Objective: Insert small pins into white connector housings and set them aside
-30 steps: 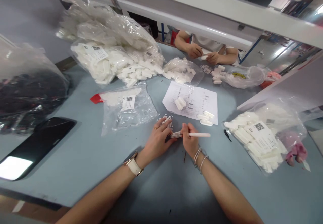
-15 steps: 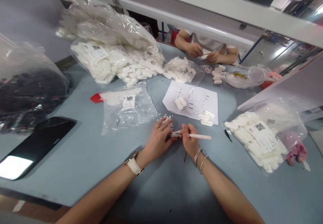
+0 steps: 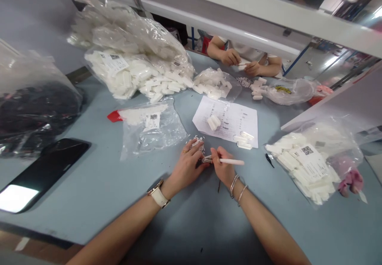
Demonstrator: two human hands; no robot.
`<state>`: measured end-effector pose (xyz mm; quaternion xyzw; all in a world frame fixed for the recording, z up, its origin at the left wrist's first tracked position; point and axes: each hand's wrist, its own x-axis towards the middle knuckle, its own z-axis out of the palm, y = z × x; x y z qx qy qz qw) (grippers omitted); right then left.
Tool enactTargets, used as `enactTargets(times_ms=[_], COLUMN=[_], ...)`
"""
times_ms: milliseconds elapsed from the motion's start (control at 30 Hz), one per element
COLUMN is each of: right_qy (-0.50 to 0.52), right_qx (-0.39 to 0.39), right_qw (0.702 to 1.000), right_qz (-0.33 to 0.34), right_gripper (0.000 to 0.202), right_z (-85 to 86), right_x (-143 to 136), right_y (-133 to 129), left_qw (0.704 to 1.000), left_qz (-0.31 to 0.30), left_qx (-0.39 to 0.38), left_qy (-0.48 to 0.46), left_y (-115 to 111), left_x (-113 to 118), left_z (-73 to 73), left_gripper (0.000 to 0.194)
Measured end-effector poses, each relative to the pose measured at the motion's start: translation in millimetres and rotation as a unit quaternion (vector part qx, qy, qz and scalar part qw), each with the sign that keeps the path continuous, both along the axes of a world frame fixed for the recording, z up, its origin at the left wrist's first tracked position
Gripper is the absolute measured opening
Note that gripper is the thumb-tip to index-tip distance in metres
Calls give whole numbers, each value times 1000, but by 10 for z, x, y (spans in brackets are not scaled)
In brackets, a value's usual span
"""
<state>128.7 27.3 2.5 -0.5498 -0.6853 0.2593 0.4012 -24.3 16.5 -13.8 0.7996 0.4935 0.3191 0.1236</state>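
- Left hand [image 3: 187, 163]: fingers are closing narrowly around a small white piece [image 3: 206, 159], which is lying near the table's middle, beside tiny white bits [image 3: 197, 141].
- Right hand [image 3: 223, 167]: fingers are gripping a white-handled tool [image 3: 232, 161], its thin tip pointing at the piece; whether it is touching, one cannot tell.
- Sheet [image 3: 250, 127]: it is lying on the table [image 3: 179, 225] beyond the right hand, bearing print too small to read.
- Bags: labels at far left [image 3: 115, 63], left [image 3: 152, 121] and right [image 3: 310, 162] are showing square codes; no brand is reading clearly.
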Motion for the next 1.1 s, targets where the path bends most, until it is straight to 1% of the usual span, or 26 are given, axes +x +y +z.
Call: enactTargets(times_ms=[133, 200, 267, 333, 433, 500, 600, 733, 800, 1000, 1100], right_qy=[-58, -77, -78, -57, 1, 31, 32, 0, 0, 117, 129], right_qx=[44, 53, 51, 40, 9, -7, -15, -2, 1, -52, -52], right_qw=[996, 993, 993, 996, 1000, 999, 999, 1000, 1000, 991, 990], right_qz=[48, 72, 78, 57, 7, -9, -5, 18, 22, -32, -37], right_gripper=[39, 38, 37, 39, 41, 41, 42, 42, 42, 41, 41], right_z=[77, 93, 83, 49, -6, -22, -5, 34, 30, -26, -11], right_x=[-3, -5, -3, 3, 6, 2, -11, -32, -37, 3, 19], right_y=[8, 3, -5, -16, -34, -44, -44, -13, -2, -22, -31], left_qw=[1000, 1000, 1000, 1000, 1000, 1000, 1000, 1000, 1000, 1000, 1000], left_qz=[-5, -4, -3, -3, -8, -7, -4, -5, -4, -3, -5], left_qx=[3, 4, 4, 6, 8, 5, -3, -3, -2, -5, -7], left_qy=[-6, -9, -10, -7, -4, -5, -8, -10, -8, -6, -4], left_y=[0, 1, 4, 7, 10, 8, 2, -1, -1, -3, -1], left_x=[2, 2, 1, -2, -7, -8, -5, 1, 1, -2, -3], left_z=[-3, -6, -6, -5, 1, 5, 9, 10, 10, 14, 14], left_gripper=[11, 9, 9, 11, 13, 12, 12, 12, 12, 11, 11])
